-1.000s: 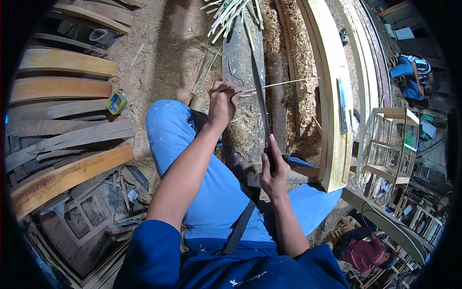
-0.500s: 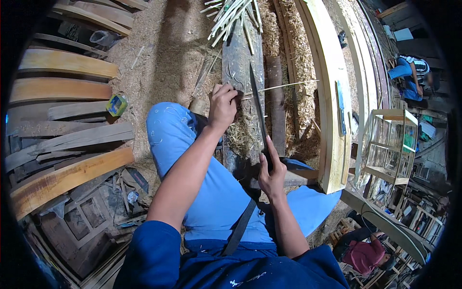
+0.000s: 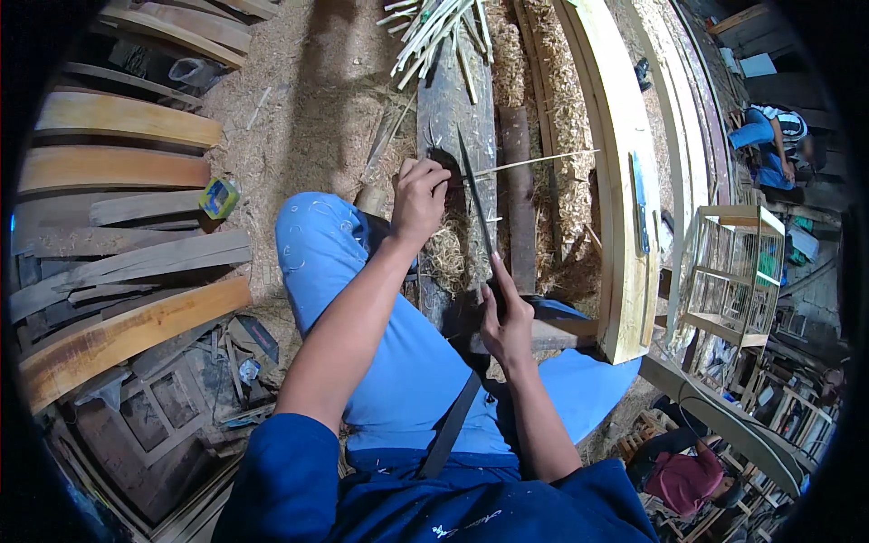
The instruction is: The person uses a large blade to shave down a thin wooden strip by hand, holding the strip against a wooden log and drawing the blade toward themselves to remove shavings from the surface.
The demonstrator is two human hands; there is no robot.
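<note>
One stick is poking out rightward from the left hand pinching it, kinda crosswise over the board; the right hand is gripping a knife, its blade crossing the stick near the left hand.

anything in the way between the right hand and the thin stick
Only the long blade that the right hand holds: it crosses the thin stick in this view, just right of the left hand. Nothing else visible stands between.

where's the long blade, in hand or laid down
In hand: the right hand grips the long blade by its near end, tip pointing away.
</note>
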